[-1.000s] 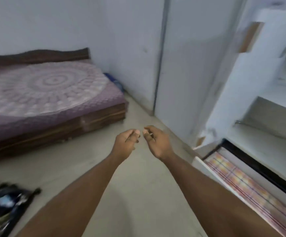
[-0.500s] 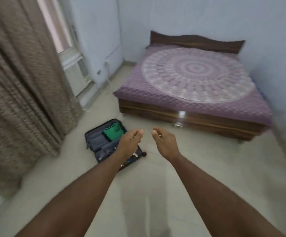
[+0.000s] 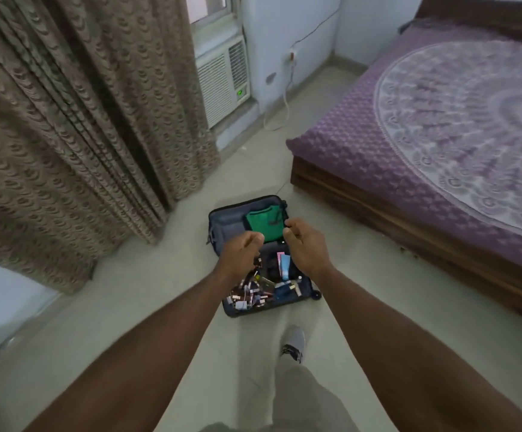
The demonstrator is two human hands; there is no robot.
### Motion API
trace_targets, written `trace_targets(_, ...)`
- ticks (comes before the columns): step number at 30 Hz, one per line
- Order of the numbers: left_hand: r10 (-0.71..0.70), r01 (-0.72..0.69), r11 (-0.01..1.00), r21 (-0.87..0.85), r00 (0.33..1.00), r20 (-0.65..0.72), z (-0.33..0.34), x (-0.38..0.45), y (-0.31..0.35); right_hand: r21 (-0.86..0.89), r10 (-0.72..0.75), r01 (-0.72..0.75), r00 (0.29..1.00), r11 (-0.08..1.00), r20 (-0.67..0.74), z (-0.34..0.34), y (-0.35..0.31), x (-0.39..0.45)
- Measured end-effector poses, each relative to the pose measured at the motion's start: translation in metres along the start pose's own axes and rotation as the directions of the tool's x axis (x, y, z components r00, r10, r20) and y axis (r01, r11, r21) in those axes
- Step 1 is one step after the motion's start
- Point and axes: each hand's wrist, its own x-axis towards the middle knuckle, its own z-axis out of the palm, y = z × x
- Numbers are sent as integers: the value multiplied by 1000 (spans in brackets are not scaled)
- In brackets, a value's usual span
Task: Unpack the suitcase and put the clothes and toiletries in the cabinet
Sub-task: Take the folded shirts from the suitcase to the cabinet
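Observation:
A dark grey suitcase lies open on the floor ahead of me. Its far half holds a folded green garment. The near half is full of small toiletries, among them a light blue tube. My left hand and my right hand are stretched out in the air above the suitcase, fingers loosely curled, holding nothing. The cabinet is out of view.
A bed with a purple patterned cover stands at the right. Brown curtains hang at the left, with a window air conditioner and a hanging cord beyond. My foot in a grey sock is just short of the suitcase.
My view has swung left from the cabinet and past the bed to the suitcase, which is now much closer. Both hands stay raised and hold nothing.

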Motion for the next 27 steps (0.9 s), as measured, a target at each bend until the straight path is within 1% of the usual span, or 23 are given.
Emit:
trace_targets(6,-125,122,991,-55,990,-62,2,145,-8,0,52,-52,989,999,140,33,35,150)
trace_targets(10,-194,192,980,-51,980,-44,-2,238,-46,-2,109,-110,978,994,178,80,75,236)
trace_targets(14,-227,226,974,-16,974,-16,-3,339,-117,-27,165,-163,965,986,206,152,131,320)
trace_targets(19,-334,335,942,-27,941,48,-3,453,-224,-82,272,-260,939,962,209,244,209,400)
trace_targets(23,-401,403,913,-62,915,39,6,533,-300,-145,327,-301,921,942,212,308,278,448)
trace_targets(27,-460,460,887,-21,888,19,26,605,-374,-163,390,-362,896,918,210,363,357,489)
